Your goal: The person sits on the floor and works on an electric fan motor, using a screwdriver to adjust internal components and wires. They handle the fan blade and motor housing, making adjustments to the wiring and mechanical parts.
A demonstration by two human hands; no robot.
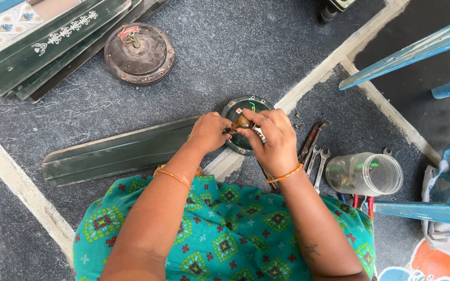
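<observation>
Both hands meet over a round ceiling-fan motor housing [246,112] lying on the grey floor [225,47]. Left hand [209,131] is closed, fingers curled, pinching a small brown part [242,123] from the left side. Right hand [273,140] is closed over the same brown part from the right and above, fingers wrapped together. The part sits over the centre of the housing; its long axis cannot be told.

One dark green fan blade [121,153] lies flat, its long axis running left to right with a slight upward tilt, its right end reaching the housing beneath the left hand.

Several spanners [316,156] lie just right of the right hand. A clear plastic jar [365,174] lies on its side further right. A second round motor cover [139,52] rests well apart at upper left, beside stacked fan blades [53,47].
</observation>
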